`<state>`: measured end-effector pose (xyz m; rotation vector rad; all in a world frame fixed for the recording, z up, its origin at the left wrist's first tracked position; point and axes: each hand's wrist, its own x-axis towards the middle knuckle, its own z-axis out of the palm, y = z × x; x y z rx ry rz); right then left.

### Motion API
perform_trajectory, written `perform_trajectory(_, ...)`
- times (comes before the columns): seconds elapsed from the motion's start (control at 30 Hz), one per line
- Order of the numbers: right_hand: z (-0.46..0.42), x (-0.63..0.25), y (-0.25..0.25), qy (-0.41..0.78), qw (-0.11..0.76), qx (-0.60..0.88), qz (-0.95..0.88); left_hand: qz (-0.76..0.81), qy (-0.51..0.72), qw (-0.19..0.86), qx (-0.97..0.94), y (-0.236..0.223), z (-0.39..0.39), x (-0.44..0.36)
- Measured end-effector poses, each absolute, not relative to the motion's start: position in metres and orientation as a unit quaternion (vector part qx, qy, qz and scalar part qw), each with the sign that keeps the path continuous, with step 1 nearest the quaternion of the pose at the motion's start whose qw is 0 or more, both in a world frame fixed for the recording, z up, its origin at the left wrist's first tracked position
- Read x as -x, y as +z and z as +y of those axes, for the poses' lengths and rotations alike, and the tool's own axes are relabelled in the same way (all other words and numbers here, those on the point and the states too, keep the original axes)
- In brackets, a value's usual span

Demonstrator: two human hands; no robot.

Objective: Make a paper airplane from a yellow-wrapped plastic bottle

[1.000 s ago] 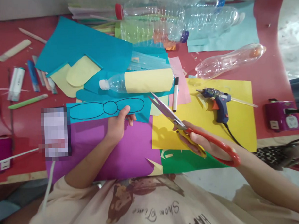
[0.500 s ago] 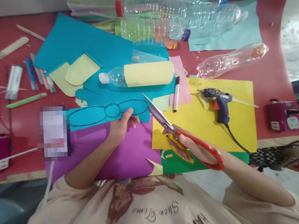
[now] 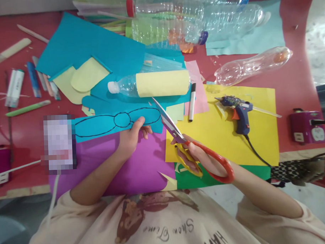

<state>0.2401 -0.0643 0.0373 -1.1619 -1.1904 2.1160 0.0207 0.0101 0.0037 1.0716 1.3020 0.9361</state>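
Between the thumb and fingers of my left hand (image 3: 132, 137) is a blue paper strip (image 3: 101, 126) with a bow-like outline drawn in black: two long loops joined by a circle. My right hand (image 3: 198, 152) grips a pair of scissors (image 3: 217, 166) with one red and one yellow handle. Their blades point up and left and overlap the strip's right end; I cannot tell whether they are cutting into it. Just beyond the strip lies a plastic bottle (image 3: 125, 88) wrapped in pale yellow paper. Purple paper (image 3: 142, 165) is spread under my left arm.
A hot glue gun (image 3: 242, 115) rests on yellow paper (image 3: 261, 140) at the right, its cord trailing to the front edge. A black-and-white marker (image 3: 192, 103) is near it. Clear bottles (image 3: 164, 27) line the back. A phone (image 3: 59, 141) sits at the left with a cable.
My right hand has moved the scissors slightly left, bringing the blades further over the strip's right end. My left hand and the strip stay in place.
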Motion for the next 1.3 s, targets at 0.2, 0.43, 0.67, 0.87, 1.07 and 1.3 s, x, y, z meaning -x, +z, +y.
perform_trajectory(0.2, -0.063, -0.238, 0.034, 0.772, 0.220, 0.427, -0.417, 0.558, 0.400, 0.574, -0.447, 0.004, 0.012, -0.022)
perform_trajectory(0.43, -0.062, -0.236, 0.038, 0.777, 0.229, 0.424, -0.405, 0.552, 0.406, 0.577, -0.445, 0.003, 0.011, -0.021)
perform_trajectory(0.67, -0.060, -0.234, 0.041, 0.773, 0.211, 0.445, -0.400, 0.551, 0.408, 0.579, -0.441, 0.003, 0.011, -0.020)
perform_trajectory(0.87, -0.059, -0.235, 0.041, 0.769, 0.194, 0.462, -0.398, 0.557, 0.414, 0.576, -0.432, 0.003, 0.012, -0.020)
perform_trajectory(1.07, -0.061, -0.241, 0.037, 0.768, 0.184, 0.454, -0.413, 0.561, 0.440, 0.557, -0.427, 0.006, 0.014, -0.020)
perform_trajectory(1.3, -0.064, -0.247, 0.036, 0.771, 0.175, 0.447, -0.419, 0.568, 0.440, 0.554, -0.421, 0.004, 0.015, -0.018)
